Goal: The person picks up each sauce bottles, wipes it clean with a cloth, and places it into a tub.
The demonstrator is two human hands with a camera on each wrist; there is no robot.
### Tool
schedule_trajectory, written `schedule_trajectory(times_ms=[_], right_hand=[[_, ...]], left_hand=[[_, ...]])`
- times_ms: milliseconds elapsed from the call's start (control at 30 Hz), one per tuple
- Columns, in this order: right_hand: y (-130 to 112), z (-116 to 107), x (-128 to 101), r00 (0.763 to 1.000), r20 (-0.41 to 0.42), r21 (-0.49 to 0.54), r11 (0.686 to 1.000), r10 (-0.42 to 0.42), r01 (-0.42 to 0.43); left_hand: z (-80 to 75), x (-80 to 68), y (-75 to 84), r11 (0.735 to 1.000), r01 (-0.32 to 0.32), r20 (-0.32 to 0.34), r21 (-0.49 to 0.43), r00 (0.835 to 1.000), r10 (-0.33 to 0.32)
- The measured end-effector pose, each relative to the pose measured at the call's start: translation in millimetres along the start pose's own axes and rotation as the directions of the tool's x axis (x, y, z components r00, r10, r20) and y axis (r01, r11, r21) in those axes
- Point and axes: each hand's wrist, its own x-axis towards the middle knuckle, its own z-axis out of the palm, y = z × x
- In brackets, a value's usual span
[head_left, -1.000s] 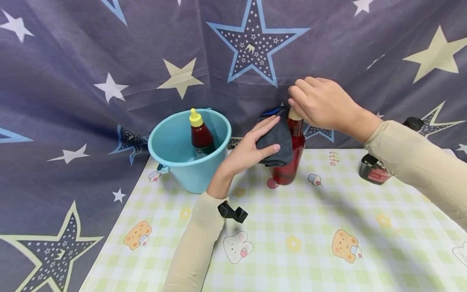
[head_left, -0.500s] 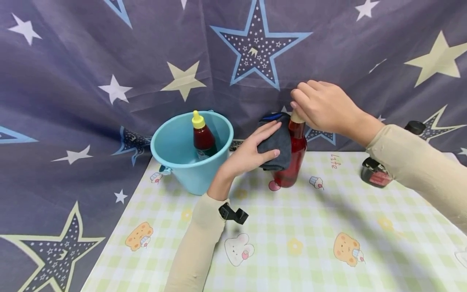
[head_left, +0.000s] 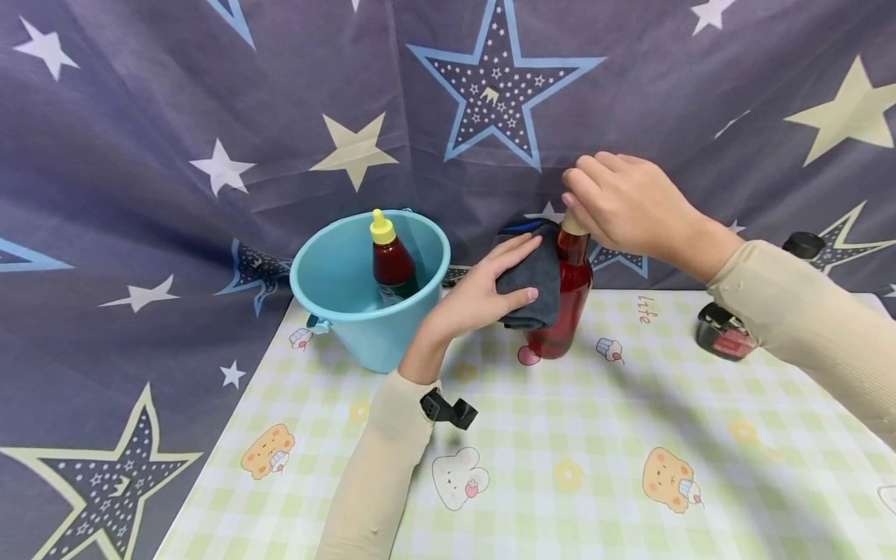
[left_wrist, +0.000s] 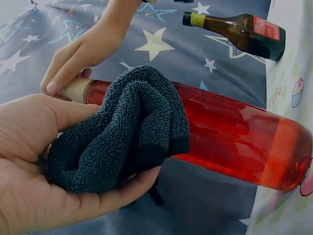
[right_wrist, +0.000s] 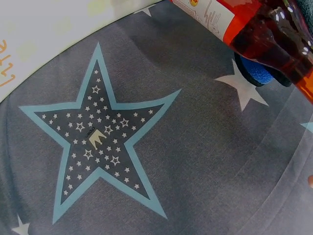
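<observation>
A tall bottle of red liquid (head_left: 575, 299) stands with its base on the tablecloth. My right hand (head_left: 625, 201) grips its pale cap (left_wrist: 77, 90) from above, the fingers curled round it. On the bottle's left side my left hand (head_left: 479, 294) holds a folded dark grey towel (left_wrist: 129, 129), thumb and fingers bent about it, and presses it to the upper body of the glass. A blue patch on the towel (right_wrist: 257, 71) shows behind the bottle in the right wrist view. The right hand's fingers are almost wholly out of that view.
Left of the bottle stands a light blue bucket (head_left: 336, 292), with a yellow-topped squeeze bottle of dark red sauce (head_left: 394, 264) leaning inside. At the right, a dark bottle with a red label (left_wrist: 266, 30) is partly behind my sleeve. A star-patterned curtain (head_left: 280, 93) hangs directly behind the table.
The towel and left hand have shifted slightly down along the bottle. My right hand keeps its grip on the cap, and the head view has moved a little.
</observation>
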Motion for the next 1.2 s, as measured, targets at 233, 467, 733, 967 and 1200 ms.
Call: schedule_trajectory(times_ms=[233,467,733,967,1200], right_hand=[[-0.5,0.2,0.3,1.000,-0.004,0.006,1.000,0.008,-0.008],[-2.1,0.7,1.1,0.999,-0.005,0.034,0.999,0.040,-0.040],[-1.8,2.6,-1.2,0.999,-0.011,0.047,0.998,0.052,-0.052],[-2.6,3.7,-1.5,0.998,-0.019,0.054,0.997,0.063,-0.062],[-2.5,3.1,-1.5,0.998,-0.020,0.041,0.997,0.060,-0.059]], left_hand=[[-1.5,0.3,-2.9,0.999,0.018,0.011,-0.029,1.000,-0.018],[-4.6,0.0,-6.3,0.999,0.034,0.028,-0.021,0.999,-0.033],[-5.3,0.0,-8.3,0.999,0.045,0.055,-0.025,0.998,-0.044],[-0.8,2.3,-11.0,1.000,-0.007,-0.002,-0.013,1.000,0.007],[2.2,4.9,-13.9,0.994,-0.079,-0.031,0.076,0.996,0.082]])
